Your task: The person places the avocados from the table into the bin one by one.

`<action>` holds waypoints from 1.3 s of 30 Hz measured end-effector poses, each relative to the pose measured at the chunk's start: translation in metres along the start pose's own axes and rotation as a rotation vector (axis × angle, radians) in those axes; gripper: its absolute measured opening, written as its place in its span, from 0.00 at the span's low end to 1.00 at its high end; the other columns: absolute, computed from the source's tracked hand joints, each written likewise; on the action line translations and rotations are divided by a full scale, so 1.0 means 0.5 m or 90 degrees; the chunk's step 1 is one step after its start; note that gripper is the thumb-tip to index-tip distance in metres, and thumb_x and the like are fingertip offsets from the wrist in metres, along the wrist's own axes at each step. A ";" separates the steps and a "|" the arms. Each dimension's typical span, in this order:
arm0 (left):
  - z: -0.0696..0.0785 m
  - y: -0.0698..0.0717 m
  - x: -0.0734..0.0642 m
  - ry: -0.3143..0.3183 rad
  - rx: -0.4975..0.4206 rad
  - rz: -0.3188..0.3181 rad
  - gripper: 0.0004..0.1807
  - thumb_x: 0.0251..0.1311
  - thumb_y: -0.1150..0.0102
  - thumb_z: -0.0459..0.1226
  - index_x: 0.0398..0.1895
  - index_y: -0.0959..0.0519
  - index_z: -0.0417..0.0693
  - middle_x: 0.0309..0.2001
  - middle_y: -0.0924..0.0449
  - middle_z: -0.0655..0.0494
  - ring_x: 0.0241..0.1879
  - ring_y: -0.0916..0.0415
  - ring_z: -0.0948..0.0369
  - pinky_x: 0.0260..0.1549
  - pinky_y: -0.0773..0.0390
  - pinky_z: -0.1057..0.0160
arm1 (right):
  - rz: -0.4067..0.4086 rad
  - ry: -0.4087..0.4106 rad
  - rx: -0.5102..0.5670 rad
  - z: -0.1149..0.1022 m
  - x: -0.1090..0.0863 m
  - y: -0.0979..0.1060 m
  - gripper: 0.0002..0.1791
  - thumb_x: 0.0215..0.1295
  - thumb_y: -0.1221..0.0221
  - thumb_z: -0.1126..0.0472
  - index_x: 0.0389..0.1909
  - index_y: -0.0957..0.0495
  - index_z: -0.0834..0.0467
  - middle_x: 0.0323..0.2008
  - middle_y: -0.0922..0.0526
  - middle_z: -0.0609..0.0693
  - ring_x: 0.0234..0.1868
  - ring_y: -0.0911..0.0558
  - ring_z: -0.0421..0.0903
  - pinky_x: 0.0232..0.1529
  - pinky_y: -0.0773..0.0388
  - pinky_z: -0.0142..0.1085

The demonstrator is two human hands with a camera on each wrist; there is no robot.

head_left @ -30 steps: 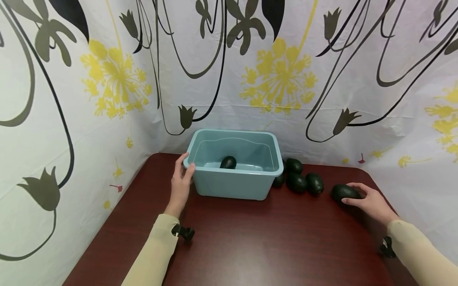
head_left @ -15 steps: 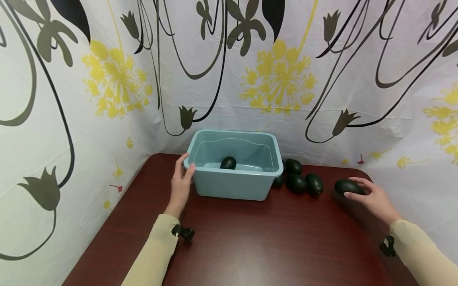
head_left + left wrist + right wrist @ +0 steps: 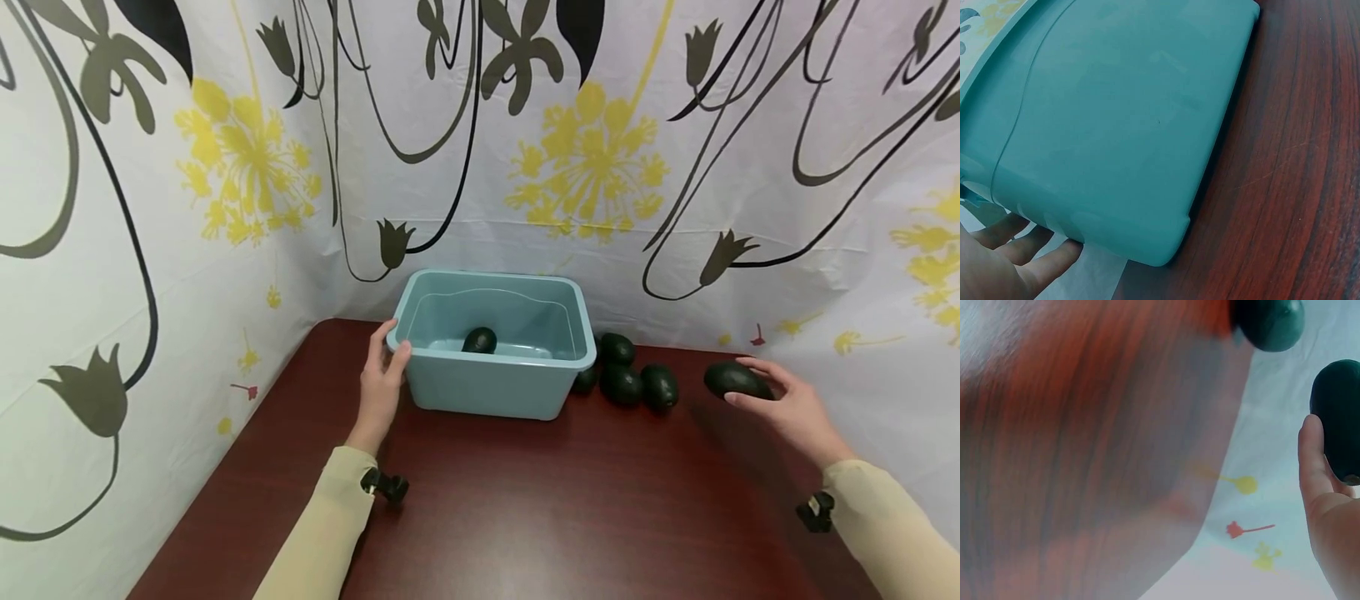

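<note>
My left hand (image 3: 381, 387) holds the left front corner of a light blue plastic bin (image 3: 487, 390), thumb on the front rim and fingers along the left side. In the left wrist view, three fingers lie against the bin's outer wall (image 3: 1116, 125). One dark green avocado (image 3: 480, 340) lies inside the bin. At the right, my right hand (image 3: 798, 412) grips another avocado (image 3: 735, 380) between thumb and fingers, raised over the table with a shadow below. The right wrist view shows this avocado (image 3: 1341, 419) upright beside the thumb.
Several avocados (image 3: 621, 385) sit clustered against the bin's right side, one partly hidden by it. The dark red wooden table (image 3: 555, 508) extends in front of the bin. A white cloth (image 3: 480, 200) with printed flowers hangs behind and at both sides.
My right hand has lifted the avocado off the table and shifted it slightly up and to the right. The left hand and the bin have stayed in place.
</note>
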State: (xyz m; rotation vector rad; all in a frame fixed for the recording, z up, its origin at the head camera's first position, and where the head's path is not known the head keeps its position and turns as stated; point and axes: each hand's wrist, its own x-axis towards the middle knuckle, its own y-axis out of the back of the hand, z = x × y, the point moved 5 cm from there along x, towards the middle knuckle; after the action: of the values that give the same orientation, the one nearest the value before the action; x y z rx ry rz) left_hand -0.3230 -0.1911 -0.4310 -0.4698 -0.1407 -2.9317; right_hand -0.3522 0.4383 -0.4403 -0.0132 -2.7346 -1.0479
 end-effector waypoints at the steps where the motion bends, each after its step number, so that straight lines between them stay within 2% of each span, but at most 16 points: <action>1: 0.001 0.000 0.000 0.001 0.000 0.000 0.32 0.74 0.47 0.51 0.77 0.41 0.62 0.75 0.41 0.45 0.66 0.34 0.50 0.58 0.31 0.35 | 0.002 0.000 0.005 -0.005 0.000 0.000 0.37 0.66 0.32 0.53 0.74 0.34 0.46 0.62 0.28 0.46 0.50 0.25 0.23 0.38 0.25 0.26; 11: -0.002 0.003 0.000 0.012 0.014 0.004 0.31 0.73 0.47 0.53 0.77 0.41 0.65 0.74 0.41 0.49 0.66 0.34 0.51 0.57 0.28 0.41 | 0.007 0.019 0.011 -0.061 0.001 -0.014 0.36 0.65 0.31 0.53 0.73 0.33 0.45 0.58 0.24 0.41 0.47 0.20 0.28 0.38 0.24 0.27; 17: -0.003 0.003 -0.002 0.011 0.013 0.002 0.31 0.73 0.47 0.53 0.76 0.40 0.66 0.74 0.40 0.51 0.66 0.34 0.52 0.57 0.28 0.41 | 0.006 0.035 0.015 -0.093 -0.006 -0.019 0.36 0.65 0.31 0.53 0.73 0.32 0.43 0.59 0.24 0.40 0.47 0.19 0.29 0.39 0.24 0.26; 30: -0.006 0.003 0.002 0.005 0.005 0.006 0.31 0.73 0.47 0.53 0.76 0.40 0.65 0.74 0.41 0.49 0.67 0.35 0.51 0.58 0.32 0.35 | -0.012 0.062 0.030 -0.156 -0.011 -0.033 0.36 0.65 0.31 0.54 0.73 0.32 0.42 0.61 0.25 0.45 0.47 0.17 0.34 0.39 0.21 0.29; 39: -0.003 0.002 0.000 0.005 0.007 0.003 0.31 0.73 0.47 0.53 0.76 0.40 0.65 0.74 0.41 0.51 0.67 0.35 0.49 0.58 0.31 0.35 | -0.015 0.077 0.034 -0.191 -0.017 -0.041 0.35 0.65 0.32 0.54 0.72 0.32 0.42 0.63 0.28 0.46 0.49 0.17 0.34 0.39 0.20 0.30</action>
State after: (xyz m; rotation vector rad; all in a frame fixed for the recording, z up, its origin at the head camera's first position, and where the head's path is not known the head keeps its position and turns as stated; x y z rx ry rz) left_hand -0.3232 -0.1925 -0.4324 -0.4564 -0.1550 -2.9267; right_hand -0.3273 0.3603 -0.3864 0.0879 -2.6590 -0.9489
